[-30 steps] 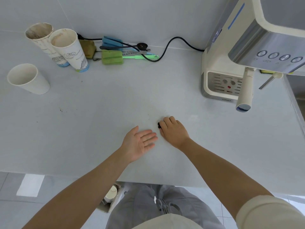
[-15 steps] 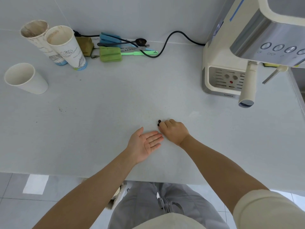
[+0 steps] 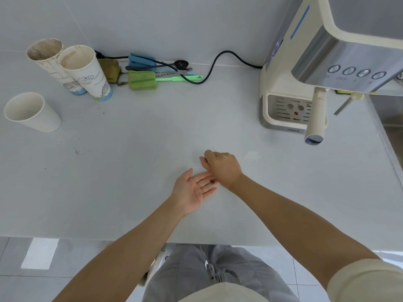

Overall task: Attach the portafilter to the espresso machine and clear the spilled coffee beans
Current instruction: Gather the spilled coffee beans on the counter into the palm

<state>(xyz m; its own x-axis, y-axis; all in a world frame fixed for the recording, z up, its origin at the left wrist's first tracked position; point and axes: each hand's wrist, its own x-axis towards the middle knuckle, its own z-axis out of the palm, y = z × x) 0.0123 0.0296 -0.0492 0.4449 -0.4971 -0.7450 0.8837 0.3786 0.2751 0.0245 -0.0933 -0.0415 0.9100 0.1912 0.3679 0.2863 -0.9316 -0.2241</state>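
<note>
Pale grey laminate forms the counter (image 3: 130, 171), and on it the clearing step is judged to be under way. The portafilter (image 3: 315, 118) is seen hanging from the underside of the espresso machine (image 3: 290, 83), its cream handle pointing towards the camera, so attachment is taken as done, though the lock itself cannot be checked. The left hand (image 3: 193, 190) is held flat and palm-up, fingers spread apart, empty as far as can be seen. The right hand (image 3: 222, 166) is curled knuckles-up, touching the left fingertips; whether it is closed on coffee beans cannot be told, since the palm is hidden. No whole beans are visible on the surface; only a few dark specks (image 3: 78, 151) are left, well to the left. What remains is judged to be the transfer of any gathered beans and a wipe of those specks.

Counted: three paper cups (image 3: 32, 112), one plain and two printed; one power cable (image 3: 209, 68); four round buttons (image 3: 355, 71) on the machine; one steam wand (image 3: 346, 104).
</note>
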